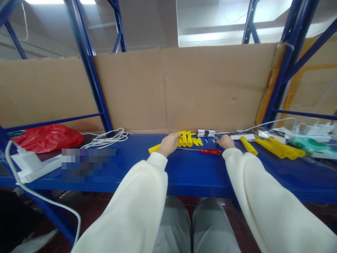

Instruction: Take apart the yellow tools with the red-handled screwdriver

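Observation:
My left hand (169,144) is closed at the near left of a row of yellow tapered tubes (184,141). A yellow tube (154,149) sticks out on the left side of this hand and seems to run through its grip. My right hand (225,142) is closed just right of some tiny white parts (206,141), with a small greyish piece at its fingertips, too small to name. Between the hands lies a screwdriver with a red handle (210,151), its shaft pointing left. Small flat yellow pieces (197,142) lie at the row's right end.
Behind the row sits a stack of white-and-dark strips (206,133). More yellow tubes (279,147) and a green bundle (313,144) lie right. Left are coiled white cable (112,137), a red bag (52,138) and a power strip (43,169). Cardboard (195,88) backs the blue bench (197,172).

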`<state>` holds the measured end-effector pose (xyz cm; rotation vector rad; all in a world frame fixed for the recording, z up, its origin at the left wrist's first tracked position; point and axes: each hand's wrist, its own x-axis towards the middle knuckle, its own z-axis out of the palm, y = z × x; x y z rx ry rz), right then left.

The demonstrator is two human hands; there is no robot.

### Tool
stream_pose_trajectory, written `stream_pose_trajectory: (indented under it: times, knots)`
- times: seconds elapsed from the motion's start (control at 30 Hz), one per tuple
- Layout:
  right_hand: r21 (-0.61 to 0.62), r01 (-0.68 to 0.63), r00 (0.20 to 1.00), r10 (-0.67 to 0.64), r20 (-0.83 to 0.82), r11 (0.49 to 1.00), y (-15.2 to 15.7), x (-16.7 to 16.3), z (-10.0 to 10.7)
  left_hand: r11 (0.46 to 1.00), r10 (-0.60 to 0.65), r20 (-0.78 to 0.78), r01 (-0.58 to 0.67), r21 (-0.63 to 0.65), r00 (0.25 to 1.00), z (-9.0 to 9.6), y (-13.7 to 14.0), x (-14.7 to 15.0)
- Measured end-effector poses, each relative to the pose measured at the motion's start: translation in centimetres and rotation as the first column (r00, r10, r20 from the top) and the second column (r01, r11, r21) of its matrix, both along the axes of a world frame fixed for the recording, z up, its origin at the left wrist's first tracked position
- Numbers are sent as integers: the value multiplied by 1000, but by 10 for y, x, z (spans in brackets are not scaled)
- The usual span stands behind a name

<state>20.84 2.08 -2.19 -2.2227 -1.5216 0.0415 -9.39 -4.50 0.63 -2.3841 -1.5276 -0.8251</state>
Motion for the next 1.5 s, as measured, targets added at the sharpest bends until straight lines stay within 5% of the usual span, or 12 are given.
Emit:
stream_pose_trajectory:
  times: [1.07,1.5]
  knots:
    - [30,89,995,-87,-56,996,-9,-5,2,999,-8,-65,10,34,998,-1,0,1]
    - [39,122,991,-119,-54,992,-14,-7,4,987,-134,-218,149,57,967,-2,1,5]
